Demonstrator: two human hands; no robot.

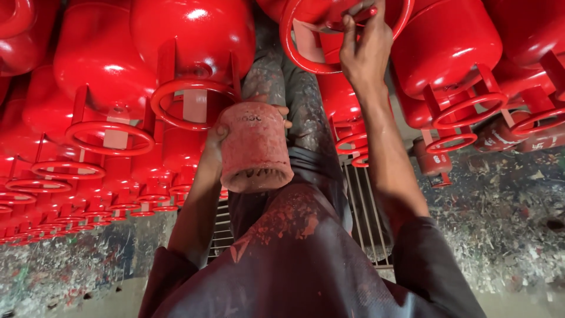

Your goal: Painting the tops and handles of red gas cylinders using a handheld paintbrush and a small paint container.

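My left hand [215, 141] grips a paint-stained reddish plastic cup [254, 147], its open mouth turned toward me, held below a red gas cylinder [194, 35]. My right hand [365, 50] reaches up and holds the round top ring [300, 56] of another red gas cylinder at the top middle. A thin red stick-like thing [360, 15] lies across its fingers; what it is cannot be told. My paint-spattered dark clothing [294, 259] fills the lower middle.
Rows of glossy red gas cylinders with ring collars [109, 138] stand at the left. More cylinders [453, 53] crowd the right. A metal grate [362, 206] lies on the floor by my legs. The floor [506, 224] is flecked with paint chips.
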